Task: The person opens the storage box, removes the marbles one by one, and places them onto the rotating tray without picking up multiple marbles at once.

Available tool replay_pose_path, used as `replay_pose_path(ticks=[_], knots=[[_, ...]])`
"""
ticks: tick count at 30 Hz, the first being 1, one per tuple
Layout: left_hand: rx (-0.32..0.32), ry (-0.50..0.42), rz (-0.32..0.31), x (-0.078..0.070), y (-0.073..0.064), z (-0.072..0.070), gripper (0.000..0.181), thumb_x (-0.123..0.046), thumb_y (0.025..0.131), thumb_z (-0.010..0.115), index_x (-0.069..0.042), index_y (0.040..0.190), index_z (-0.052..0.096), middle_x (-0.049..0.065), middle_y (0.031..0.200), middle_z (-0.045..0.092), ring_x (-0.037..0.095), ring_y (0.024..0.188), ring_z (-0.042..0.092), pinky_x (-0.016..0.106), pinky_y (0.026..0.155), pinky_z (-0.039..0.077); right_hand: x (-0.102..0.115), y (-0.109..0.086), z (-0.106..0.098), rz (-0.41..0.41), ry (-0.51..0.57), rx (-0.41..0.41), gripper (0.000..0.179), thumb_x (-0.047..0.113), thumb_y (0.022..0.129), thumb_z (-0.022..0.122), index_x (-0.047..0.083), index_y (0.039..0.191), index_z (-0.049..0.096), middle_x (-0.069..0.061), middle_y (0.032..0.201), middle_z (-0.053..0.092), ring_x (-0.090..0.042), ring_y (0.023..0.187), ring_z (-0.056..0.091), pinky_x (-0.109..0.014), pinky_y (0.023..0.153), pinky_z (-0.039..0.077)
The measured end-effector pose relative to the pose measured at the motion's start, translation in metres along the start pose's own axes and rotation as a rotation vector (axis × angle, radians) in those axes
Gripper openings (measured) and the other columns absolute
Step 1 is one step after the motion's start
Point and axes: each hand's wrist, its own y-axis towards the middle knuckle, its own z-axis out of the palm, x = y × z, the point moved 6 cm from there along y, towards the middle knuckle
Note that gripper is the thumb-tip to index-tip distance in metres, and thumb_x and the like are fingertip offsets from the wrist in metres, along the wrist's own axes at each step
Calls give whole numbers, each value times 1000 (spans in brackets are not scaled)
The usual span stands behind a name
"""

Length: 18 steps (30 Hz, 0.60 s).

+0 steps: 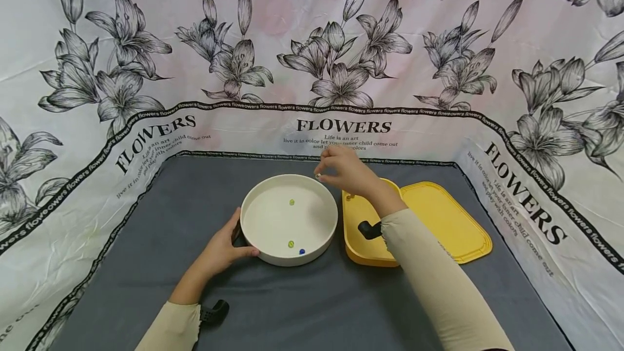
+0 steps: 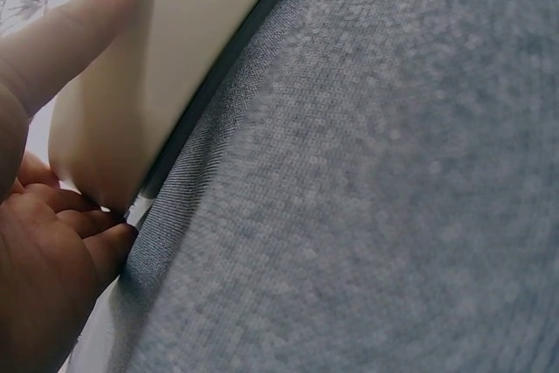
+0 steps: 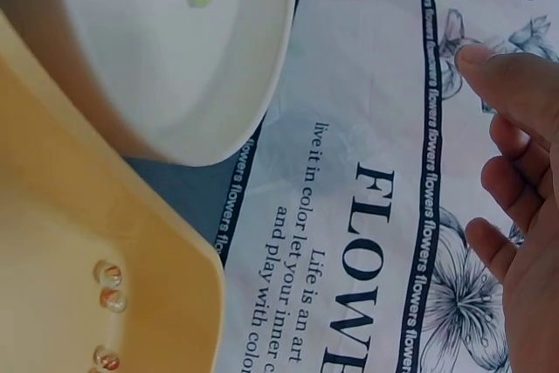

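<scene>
My left hand [image 1: 221, 251] holds a round white dish [image 1: 265, 215] by its left side. In the left wrist view the thumb lies along the dish's wall and the fingers reach its bottom edge. Inside the dish are two yellow-green marbles [image 1: 291, 244] and a blue marble [image 1: 301, 252]. Raised above the dish's right far rim, my right hand [image 1: 348, 169] pinches a small pale marble [image 1: 318, 176] between thumb and forefinger. The marble's colour is hard to make out, and the right wrist view does not show it.
Right of the dish stands a yellow box [image 1: 356, 237], partly under my right forearm, with several clear orange marbles [image 3: 110, 299] in it. A yellow lid [image 1: 439, 215] lies to its right. Grey cloth [image 1: 146, 264] covers the table, and a flower-printed curtain [image 1: 263, 129] borders it.
</scene>
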Motion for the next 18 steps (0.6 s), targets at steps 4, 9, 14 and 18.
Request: replay_pose_path(ticks=[4,9,14,18], knots=[[-1,4,-8,0,1,-1,134,-40,74,92,-6,165,-1,15,172,2,36,155,19,52,123,26,1,9,4,-7,-9,-1,12,19,92,80,15,103,82,-2,106,58,-22,99,47,-44,90,38],[2,19,-17,1,1,-1,134,-42,75,92,-4,165,-1,17,171,3,37,155,20,53,123,27,1,20,12,-23,-2,19,12,21,93,79,16,104,81,-2,108,60,-21,101,49,-41,92,41],[-11,11,-11,0,3,-3,134,-41,74,92,-7,165,0,15,172,3,36,155,20,53,123,26,5,31,19,-25,32,36,13,18,94,78,14,105,81,-5,109,60,-23,104,49,-44,97,40],[-3,-7,-1,-1,3,-2,134,-39,74,93,-4,165,0,17,171,3,37,155,20,53,123,26,0,37,32,17,51,67,14,19,94,77,13,106,81,-4,110,58,-23,106,46,-44,97,39]])
